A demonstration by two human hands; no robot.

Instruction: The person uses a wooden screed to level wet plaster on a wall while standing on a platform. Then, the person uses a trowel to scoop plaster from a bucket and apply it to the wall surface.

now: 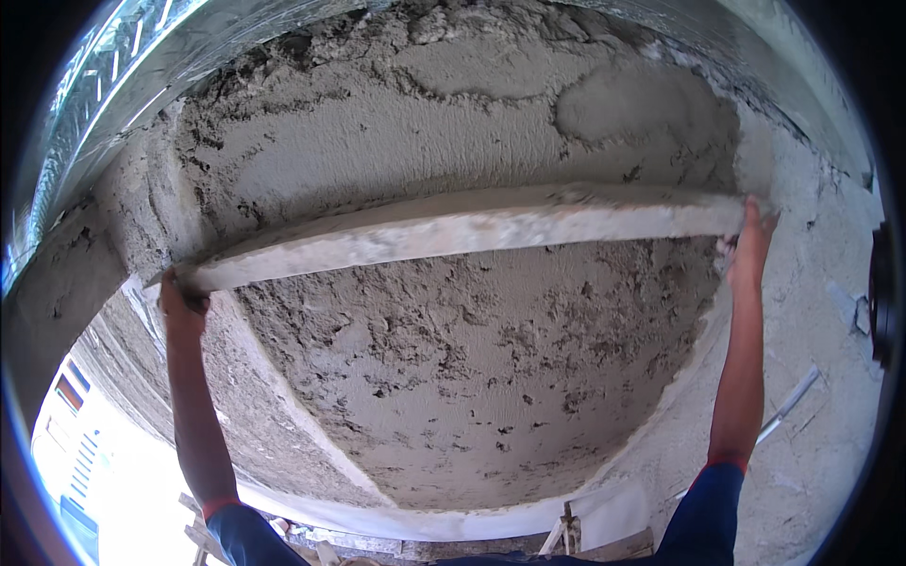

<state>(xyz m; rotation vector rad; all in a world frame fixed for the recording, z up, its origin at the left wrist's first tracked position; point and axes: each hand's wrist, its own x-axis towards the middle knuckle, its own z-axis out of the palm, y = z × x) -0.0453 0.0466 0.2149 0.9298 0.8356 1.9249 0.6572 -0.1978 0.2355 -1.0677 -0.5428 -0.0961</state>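
The person's 2 dark blue sleeves (706,514), red at the cuffs, come in lowest. Beyond them, the left hand (183,307) closes around the left end of a long bar (472,232), and the right hand (752,243) closes on its right end; some fingertips are hidden or blurred. The bar spans the wet plaster (472,387), tilted with its right end higher. It looks stiff and awkward more by length than weight; wet smears probably make it slippery, so 2 well-spread grips near the ends seem soundest. Whether it is wood or metal, I cannot tell. The plaster looks soft: pitted and crumbly below the bar, smoother above, with a rounded damp patch (642,106) at upper right. Farther off, lower left, stands a bright building (80,462) with windows.
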